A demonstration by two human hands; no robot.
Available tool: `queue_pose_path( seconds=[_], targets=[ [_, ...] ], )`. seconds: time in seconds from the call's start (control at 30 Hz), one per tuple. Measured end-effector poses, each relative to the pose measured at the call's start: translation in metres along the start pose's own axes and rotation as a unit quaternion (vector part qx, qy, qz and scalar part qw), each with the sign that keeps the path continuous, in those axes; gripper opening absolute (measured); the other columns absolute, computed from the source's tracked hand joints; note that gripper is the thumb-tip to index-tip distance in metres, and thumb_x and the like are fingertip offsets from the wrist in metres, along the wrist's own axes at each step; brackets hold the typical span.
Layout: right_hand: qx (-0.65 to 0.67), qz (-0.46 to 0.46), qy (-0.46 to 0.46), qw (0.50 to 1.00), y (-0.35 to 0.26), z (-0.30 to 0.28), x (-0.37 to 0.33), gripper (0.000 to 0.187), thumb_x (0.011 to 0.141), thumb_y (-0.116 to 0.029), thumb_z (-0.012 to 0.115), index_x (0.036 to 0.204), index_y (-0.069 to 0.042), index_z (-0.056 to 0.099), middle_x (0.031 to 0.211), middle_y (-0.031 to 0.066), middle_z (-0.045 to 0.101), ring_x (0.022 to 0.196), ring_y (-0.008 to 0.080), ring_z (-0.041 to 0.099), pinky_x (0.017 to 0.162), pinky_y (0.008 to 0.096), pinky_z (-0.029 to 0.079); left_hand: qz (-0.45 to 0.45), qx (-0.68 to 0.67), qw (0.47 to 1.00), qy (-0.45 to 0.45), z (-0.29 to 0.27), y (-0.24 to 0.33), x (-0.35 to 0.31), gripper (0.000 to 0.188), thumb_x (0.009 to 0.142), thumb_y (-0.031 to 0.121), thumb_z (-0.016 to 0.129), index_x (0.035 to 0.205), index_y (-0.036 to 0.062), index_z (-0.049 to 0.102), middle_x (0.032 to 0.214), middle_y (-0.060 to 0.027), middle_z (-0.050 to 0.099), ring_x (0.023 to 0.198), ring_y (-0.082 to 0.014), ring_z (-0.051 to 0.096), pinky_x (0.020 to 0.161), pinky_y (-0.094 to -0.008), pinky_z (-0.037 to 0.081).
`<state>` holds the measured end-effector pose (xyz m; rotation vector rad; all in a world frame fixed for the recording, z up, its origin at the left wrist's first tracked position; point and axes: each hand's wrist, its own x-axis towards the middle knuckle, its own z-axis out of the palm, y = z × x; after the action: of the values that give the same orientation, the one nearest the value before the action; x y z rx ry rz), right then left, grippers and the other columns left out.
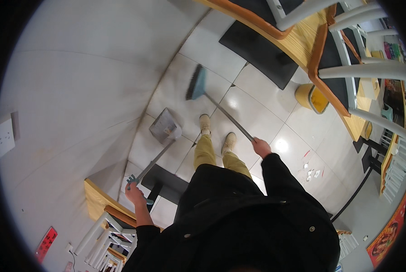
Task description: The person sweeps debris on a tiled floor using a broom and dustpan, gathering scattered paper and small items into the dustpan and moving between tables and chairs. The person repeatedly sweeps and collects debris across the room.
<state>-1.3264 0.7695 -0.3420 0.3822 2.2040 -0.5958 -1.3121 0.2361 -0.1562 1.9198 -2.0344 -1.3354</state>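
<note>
My right hand (261,147) is wrapped round the end of a broom's (230,119) long grey handle. The broom's blue-grey head with dark bristles lies on the floor tiles ahead of my feet, bristles toward the wall. On the other side, my left hand (134,194) is closed round the teal-topped handle of a long-handled dustpan (159,127). Its grey, translucent pan rests on the floor between the wall and my left shoe, apart from the broom head. What lies inside the pan cannot be made out.
A pale wall (89,90) runs along my left. At upper right, chairs (334,68) sit upside down on a wooden table (302,45) with a black base plate (257,54). A yellow-lined bin (312,97) stands under it. White scraps (308,172) litter the floor at right.
</note>
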Motion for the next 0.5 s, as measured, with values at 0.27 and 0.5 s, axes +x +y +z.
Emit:
queue_pose_path(
  seconds=[0.27,0.5],
  targets=[
    [0.106,0.274,0.018,0.956,0.188,-0.007,-0.186,0.033,0.086,-0.032,0.042,0.094,-0.004,0.058,0.088,0.0225,0.059,0.086,0.0397,0.055,0.075,0.0468,0.044,0.1,0.109,0.988,-0.037,0.016,-0.021,-0.004,0.038,0.072,0.014,0.055,0.104,-0.0066,0.054,0.072,-0.0073,0.051,0.055,-0.0152,0.046,0.051,-0.0276,0.037],
    [0.071,0.163,0.136,0.975,0.165,-0.027,-0.252,0.027,0.087,-0.029,0.046,0.086,-0.003,0.053,0.07,0.0213,0.057,0.068,0.0409,0.055,0.058,0.0459,0.044,0.152,0.149,0.976,-0.042,0.028,-0.033,-0.009,0.047,0.072,0.017,0.056,0.111,-0.0085,0.05,0.087,-0.0115,0.054,0.07,-0.0197,0.048,0.065,-0.0319,0.04]
  ],
)
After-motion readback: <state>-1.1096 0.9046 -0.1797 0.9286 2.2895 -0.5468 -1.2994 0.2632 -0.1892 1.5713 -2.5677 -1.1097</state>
